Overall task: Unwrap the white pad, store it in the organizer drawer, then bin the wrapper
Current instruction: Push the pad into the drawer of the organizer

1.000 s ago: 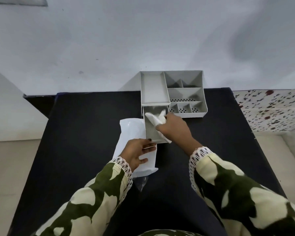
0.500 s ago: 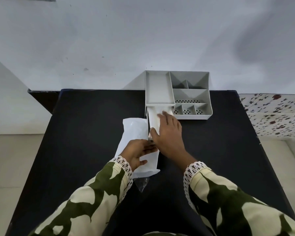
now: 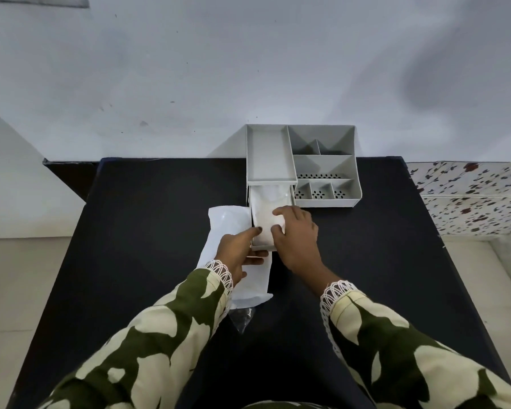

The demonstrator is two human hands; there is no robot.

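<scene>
A grey organizer (image 3: 325, 160) stands at the far edge of the black table (image 3: 148, 219). Its drawer (image 3: 261, 247) is pulled out toward me. The white pad (image 3: 267, 211) lies flat inside the drawer. My right hand (image 3: 297, 237) rests on the pad's near end, fingertips pressing it down. My left hand (image 3: 239, 249) is at the drawer's front left corner, one finger touching the pad and the others against the drawer front. Under my left hand, left of the drawer, lies a white plastic pack (image 3: 227, 222). A small clear wrapper scrap (image 3: 242, 318) lies below the pack.
The organizer has a long empty top tray (image 3: 270, 154) and several small compartments with perforated floors (image 3: 320, 191). A white wall rises behind the table. A speckled tiled surface (image 3: 472, 199) sits to the right. No bin is in view.
My right hand laid the crumpled pad down into the drawer and flattened it, then slid back to the near end. My left hand moved from the pack to the drawer's front.
</scene>
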